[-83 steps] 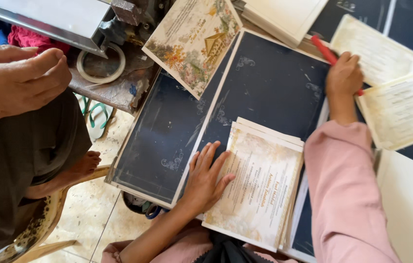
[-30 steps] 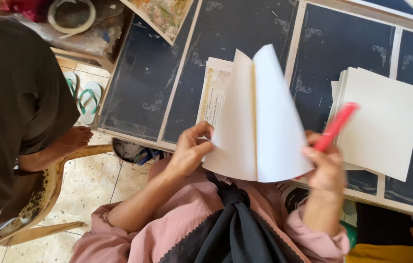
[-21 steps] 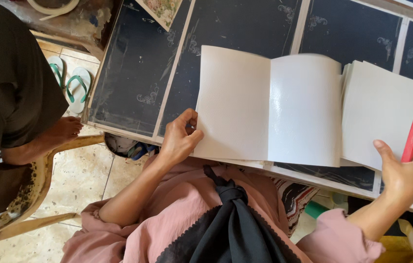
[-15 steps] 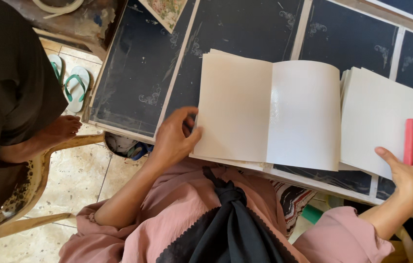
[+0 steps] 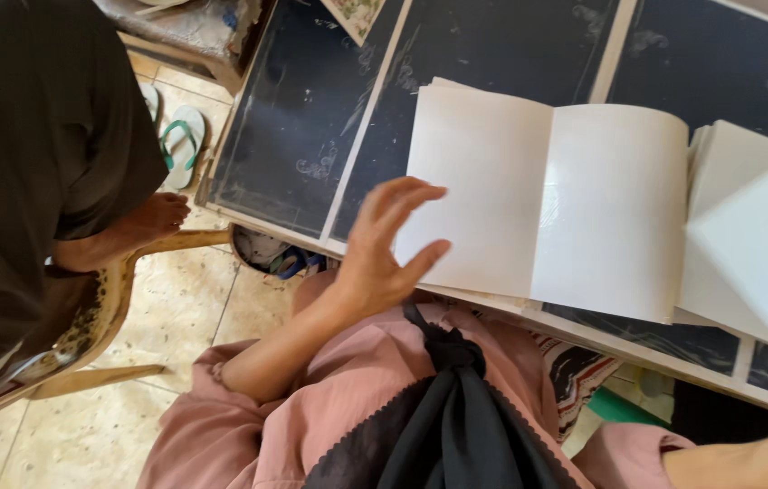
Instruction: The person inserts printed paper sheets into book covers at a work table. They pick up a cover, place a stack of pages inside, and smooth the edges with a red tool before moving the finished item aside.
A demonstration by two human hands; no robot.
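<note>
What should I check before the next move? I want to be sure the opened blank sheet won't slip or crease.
1. Folded sheet lies open and flat on the dark table: ok.
2. Left hand pressing the sheet: not ok, it is lifted, fingers spread, at the left edge.
3. Right hand ready: cannot tell, only a forearm shows at the lower right corner.
4. Near edge supported: ok, it rests by the table's pale rim.
5. Stack of sheets to the right is clear: not ok, it meets the open sheet.

Even, soft daylight; no hard shadows. Slight glare on open white paper booklet (image 5: 551, 199). Motion blur at right edge, esp. pale blurred sheet (image 5: 764, 249).
</note>
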